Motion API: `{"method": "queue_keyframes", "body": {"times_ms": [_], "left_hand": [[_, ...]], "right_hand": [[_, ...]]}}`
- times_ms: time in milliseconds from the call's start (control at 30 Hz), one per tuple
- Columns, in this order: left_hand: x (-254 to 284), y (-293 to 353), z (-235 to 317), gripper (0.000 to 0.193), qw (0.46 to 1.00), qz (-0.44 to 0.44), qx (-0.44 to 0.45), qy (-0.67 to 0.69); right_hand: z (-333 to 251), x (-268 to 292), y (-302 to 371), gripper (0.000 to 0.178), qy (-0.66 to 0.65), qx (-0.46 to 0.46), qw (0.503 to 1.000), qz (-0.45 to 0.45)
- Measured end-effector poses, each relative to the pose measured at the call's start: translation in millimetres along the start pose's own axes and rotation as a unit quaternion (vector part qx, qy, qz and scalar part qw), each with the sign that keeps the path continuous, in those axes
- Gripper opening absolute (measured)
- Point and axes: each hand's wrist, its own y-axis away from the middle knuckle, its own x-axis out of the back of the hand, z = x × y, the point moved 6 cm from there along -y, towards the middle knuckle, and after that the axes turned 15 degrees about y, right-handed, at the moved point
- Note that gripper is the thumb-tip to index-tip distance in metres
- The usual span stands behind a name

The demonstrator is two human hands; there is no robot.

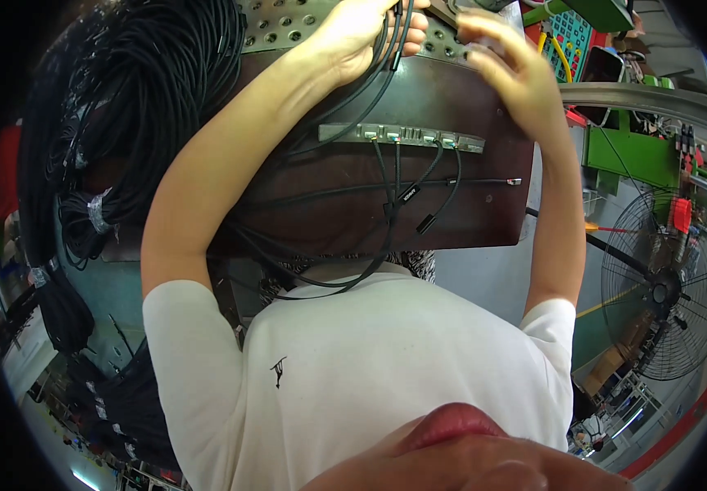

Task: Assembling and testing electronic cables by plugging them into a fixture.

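Observation:
My left hand (361, 37) is at the far edge of the brown table (468, 217), its fingers closed round black cables (390, 53) that cross the palm. To the right, my right hand (517, 78) is raised over the table's far corner, fingers apart and curved, slightly blurred, with nothing seen in them. On the table between my arms lies a narrow metal strip (402, 137) with several cable plugs seated in it. Black cables with dark sleeves (425, 223) hang from it toward me. One loose cable ends in a metal plug (514, 182) near the right edge.
Thick coils of black cable (165, 65) fill the left side, some tied with clear wrap (98, 211). A perforated metal plate (280, 24) lies beyond the table. On the right are a curved metal rail (648, 96), a phone (603, 69), green equipment (632, 155) and a caged fan (660, 286).

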Motion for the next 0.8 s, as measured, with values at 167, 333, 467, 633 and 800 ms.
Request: {"method": "queue_keyframes", "body": {"times_ms": [167, 333, 467, 633, 800], "left_hand": [[-2.4, 10.1, -1.2, 0.036, 0.997, 0.056, 0.038, -0.048], [-8.4, 16.7, 9.4, 0.037, 0.992, 0.074, 0.035, -0.094], [-36.5, 23.1, 14.0, 0.036, 0.998, -0.006, 0.037, -0.046], [-25.7, 92.5, 15.5, 0.043, 0.995, 0.029, 0.054, -0.084], [-16.9, 136.6, 31.2, 0.030, 0.995, 0.018, 0.043, -0.089]], "right_hand": [[69.0, -12.5, -106.6, 0.035, 0.064, -0.234, 0.970, -0.020], [45.3, -10.1, -123.9, 0.024, 0.375, -0.016, 0.902, 0.214], [77.6, 1.3, -108.4, 0.019, 0.264, -0.011, 0.941, 0.214], [-10.8, -12.5, -78.1, 0.019, 0.490, 0.076, 0.856, 0.148], [-3.3, -4.7, -56.7, 0.015, 0.291, -0.133, 0.940, 0.117]]}}
